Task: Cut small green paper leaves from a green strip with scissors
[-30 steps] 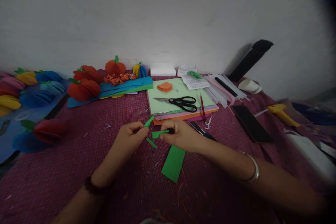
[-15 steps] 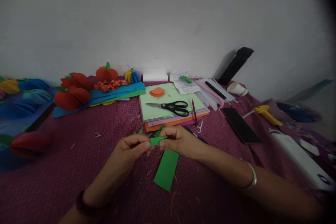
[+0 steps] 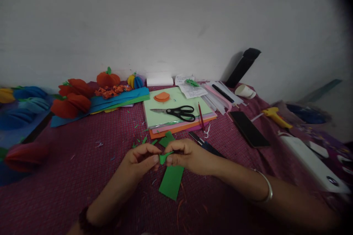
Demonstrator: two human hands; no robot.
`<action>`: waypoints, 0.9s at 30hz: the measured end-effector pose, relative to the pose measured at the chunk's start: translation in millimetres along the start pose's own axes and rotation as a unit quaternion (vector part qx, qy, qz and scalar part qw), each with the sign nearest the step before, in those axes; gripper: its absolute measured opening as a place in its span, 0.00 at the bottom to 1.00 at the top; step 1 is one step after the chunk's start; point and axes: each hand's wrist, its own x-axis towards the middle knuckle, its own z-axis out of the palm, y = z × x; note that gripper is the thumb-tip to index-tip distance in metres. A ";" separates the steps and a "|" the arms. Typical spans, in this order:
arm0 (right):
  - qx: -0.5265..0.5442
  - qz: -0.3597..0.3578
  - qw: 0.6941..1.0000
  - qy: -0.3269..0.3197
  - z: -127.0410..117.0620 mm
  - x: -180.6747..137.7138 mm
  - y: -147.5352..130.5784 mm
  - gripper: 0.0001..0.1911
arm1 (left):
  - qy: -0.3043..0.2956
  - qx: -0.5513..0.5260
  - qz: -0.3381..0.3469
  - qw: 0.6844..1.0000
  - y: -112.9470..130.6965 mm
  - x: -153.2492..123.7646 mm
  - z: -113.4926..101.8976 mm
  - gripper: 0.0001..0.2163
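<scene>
Between the fingertips of both hands is a small piece of green paper, bent into a curve. My left hand pinches its left end, thumb towards me. My right hand pinches the right end, with the fingertips of the two hands close together. Just below them a green paper strip lies flat on the cloth, its upper part hidden by my right hand. Green paper scraps are scattered right behind my fingers.
Black-handled scissors and orange paper circles rest on a stack of coloured sheets. A red pencil, a cutter knife, a phone and a yellow glue gun lie rightward. Red paper pumpkins stand left.
The green paper piece has gone from fairly flat to curved between my fingers. My hands sit slightly lower, and the camera view has shifted a little.
</scene>
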 end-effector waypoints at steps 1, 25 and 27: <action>-0.014 -0.007 1.000 -0.005 -0.8 -3.2 -1.0 0.03 | 0.000 0.016 0.001 1.000 0.8 -0.9 0.1 0.04; -0.043 -0.039 0.984 0.166 -54.1 -41.9 23.7 0.04 | -0.024 0.245 0.043 0.968 15.0 20.1 64.5 0.08; -0.049 -0.031 0.988 0.143 -49.2 -43.6 23.0 0.05 | -0.024 0.233 0.035 0.971 10.1 17.7 67.7 0.05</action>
